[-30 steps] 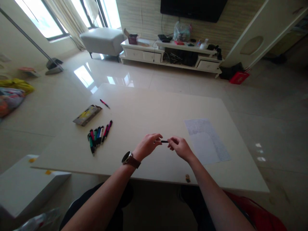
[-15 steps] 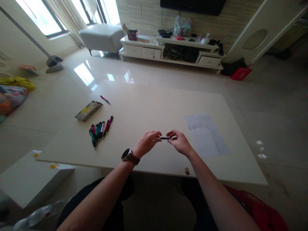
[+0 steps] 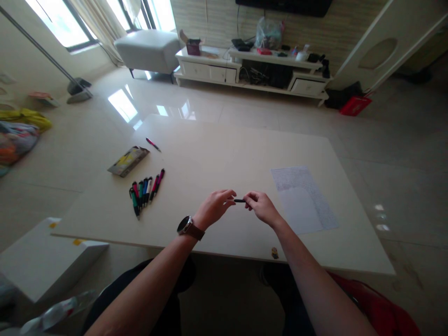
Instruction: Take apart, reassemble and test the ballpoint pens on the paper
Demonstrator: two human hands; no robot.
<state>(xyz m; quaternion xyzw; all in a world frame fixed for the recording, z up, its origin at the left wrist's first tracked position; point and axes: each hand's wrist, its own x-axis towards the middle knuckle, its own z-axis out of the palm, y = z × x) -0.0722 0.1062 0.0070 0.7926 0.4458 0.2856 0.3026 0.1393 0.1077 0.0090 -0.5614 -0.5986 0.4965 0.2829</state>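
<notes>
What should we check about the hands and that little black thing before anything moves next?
1. Left hand grips one end of the little black thing: ok.
2. Right hand grips the other end: ok.
3. Little black thing is in one piece: cannot tell, the fingers hide its ends.
4. Row of pens lies on the table, left of the hands and apart from them: ok.
5. Sheet of paper lies flat, right of the hands and not under them: ok.
</notes>
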